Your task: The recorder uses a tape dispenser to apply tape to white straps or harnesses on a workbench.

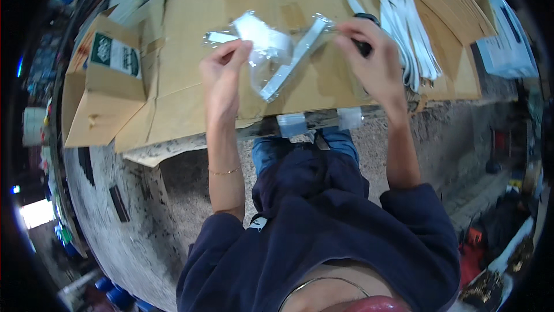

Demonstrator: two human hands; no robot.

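Observation:
In front of me a clear plastic bag (262, 72) lies over the cardboard, with a flat white strap (293, 61) in it and a broad, bright white piece (262, 35) at its upper part. My left hand (224, 70) pinches the bag's left side between thumb and fingertips. Close to the bag's upper right end, my right hand (375, 61) is closed and slightly blurred. Black parts of a tool (362, 48), perhaps scissors handles, show between its fingers and beyond them; the rest is hidden by the hand.
Several white straps (401, 29) lie bundled at the right. A stack of cardboard pieces (444, 3) and a light blue box (508, 47) stand beyond them. At the left is an open cardboard box (107, 98) with a green label. Cardboard (190, 52) covers the table, ending near my legs.

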